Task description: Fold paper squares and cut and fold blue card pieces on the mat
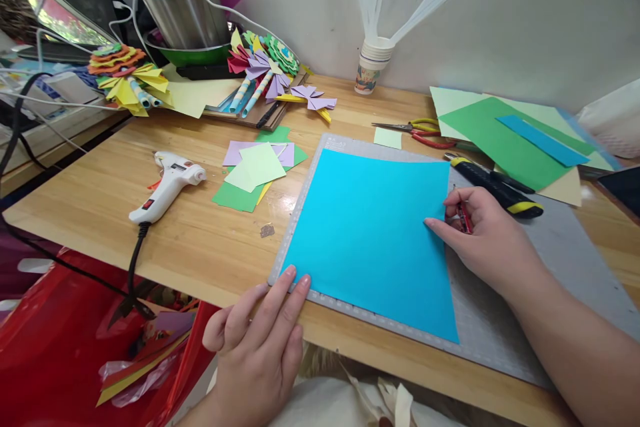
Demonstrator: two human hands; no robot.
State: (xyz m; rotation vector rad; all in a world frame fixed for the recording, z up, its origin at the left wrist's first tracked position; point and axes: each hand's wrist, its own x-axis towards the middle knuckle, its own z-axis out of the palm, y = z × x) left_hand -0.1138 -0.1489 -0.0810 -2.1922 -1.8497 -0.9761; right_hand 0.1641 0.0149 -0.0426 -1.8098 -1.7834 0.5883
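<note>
A large blue paper sheet [375,240] lies on a grey cutting mat [545,267]. My left hand [263,340] rests at the sheet's lower left corner, fingers extended and fingertips on the corner and mat edge. At the sheet's right edge, my right hand [475,233] is curled around a small red tool [465,219], its thumb and fingertips by the paper edge. The tool is mostly hidden by the fingers. Just behind that hand, a black and yellow cutter [495,188] lies on the mat.
A white glue gun [170,183] lies at left, near small paper pieces [256,167]. Scissors [420,128] and green sheets [515,133] are at back right. A paper cup [370,67] holds white sticks. Paper flowers [265,70] sit at back left, a red bag [75,333] below.
</note>
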